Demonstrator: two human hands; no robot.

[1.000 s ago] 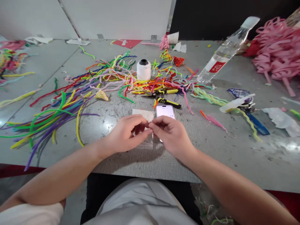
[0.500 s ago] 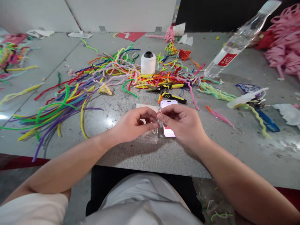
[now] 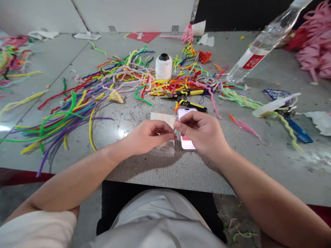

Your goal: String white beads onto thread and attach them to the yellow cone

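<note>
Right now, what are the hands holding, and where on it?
Left hand and right hand pinch the small clear plastic bag at its right edge.

Grey speckled worktable (image 3: 160, 172), white wall panels (image 3: 134, 15) behind, dark gap (image 3: 232, 13) back right, red floor strip (image 3: 15, 175) below

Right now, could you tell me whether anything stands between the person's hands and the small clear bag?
Nothing visible does: the left hand and right hand both pinch the clear bag at its edge. The phone lies beside it, partly under the right hand.
</note>
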